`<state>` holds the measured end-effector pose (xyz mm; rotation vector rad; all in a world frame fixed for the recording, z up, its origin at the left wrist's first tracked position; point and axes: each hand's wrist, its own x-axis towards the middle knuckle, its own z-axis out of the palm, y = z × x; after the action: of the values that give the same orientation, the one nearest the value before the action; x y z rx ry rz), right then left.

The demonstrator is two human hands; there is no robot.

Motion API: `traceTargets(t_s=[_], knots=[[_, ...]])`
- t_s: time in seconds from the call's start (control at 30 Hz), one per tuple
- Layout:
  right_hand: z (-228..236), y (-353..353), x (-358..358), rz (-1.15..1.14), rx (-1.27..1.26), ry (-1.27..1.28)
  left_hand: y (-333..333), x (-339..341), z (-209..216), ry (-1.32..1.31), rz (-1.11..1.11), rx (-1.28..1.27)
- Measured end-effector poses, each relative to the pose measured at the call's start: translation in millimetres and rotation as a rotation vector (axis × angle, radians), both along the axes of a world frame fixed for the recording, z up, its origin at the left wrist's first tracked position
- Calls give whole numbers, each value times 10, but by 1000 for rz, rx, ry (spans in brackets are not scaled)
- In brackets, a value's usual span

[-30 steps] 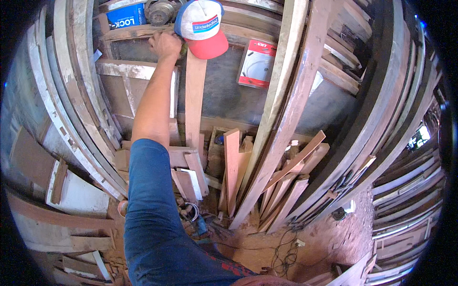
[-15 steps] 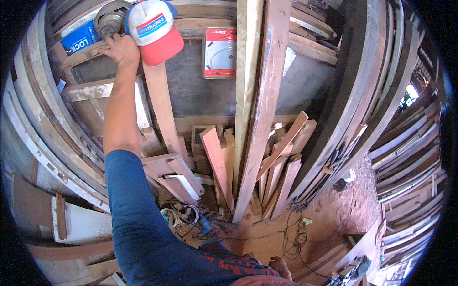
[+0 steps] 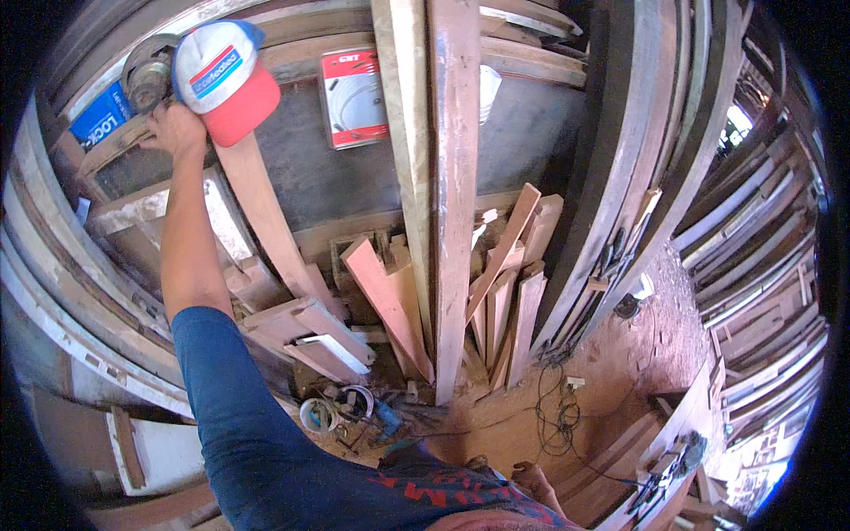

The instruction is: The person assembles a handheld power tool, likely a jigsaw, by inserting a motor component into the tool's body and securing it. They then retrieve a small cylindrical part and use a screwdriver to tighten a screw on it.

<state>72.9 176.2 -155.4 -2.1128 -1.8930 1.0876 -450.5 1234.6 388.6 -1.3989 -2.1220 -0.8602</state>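
Observation:
My left arm stretches up to the far left, where my left hand (image 3: 175,131) has its fingers closed at the lower end of a dark, dusty angle grinder (image 3: 149,75) with a round guard. What the fingertips grip is partly hidden behind the hand. Right beside it hangs a red, white and blue cap (image 3: 221,84). A blue box (image 3: 102,115) stands left of the grinder, behind a wooden rail (image 3: 115,149). Low in the picture my right hand (image 3: 536,482) hangs by my body, fingers loosely apart and nothing visible in it.
A red-and-white blister pack (image 3: 354,99) hangs on the dark wall. Tall planks (image 3: 456,203) lean upright ahead, with offcuts (image 3: 390,301) at their feet. White buckets (image 3: 319,414) and a blue power tool (image 3: 387,418) sit below. A tangled black cable (image 3: 558,425) lies on the dirt floor.
The view has shifted, so the cap, wall and planks sit further left. My left hand stays at the grinder. My right hand shows slightly more at the bottom.

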Motion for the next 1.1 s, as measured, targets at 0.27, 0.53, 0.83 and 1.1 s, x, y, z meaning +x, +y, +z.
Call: traceTargets(t_s=[0.27,0.53,0.83,1.1], knots=[[49,145,-261,-521,-222,164,-90,204,256,-15,-9,-51],[266,488,-311,-927,-301,439,-100,-2,430,-35,-29,-143],[-214,330,72,-960,-479,650,-219,-50,396,58,-68,-195],[506,779,-299,-1078,-292,515,-403,78,702,265,5,-336]])
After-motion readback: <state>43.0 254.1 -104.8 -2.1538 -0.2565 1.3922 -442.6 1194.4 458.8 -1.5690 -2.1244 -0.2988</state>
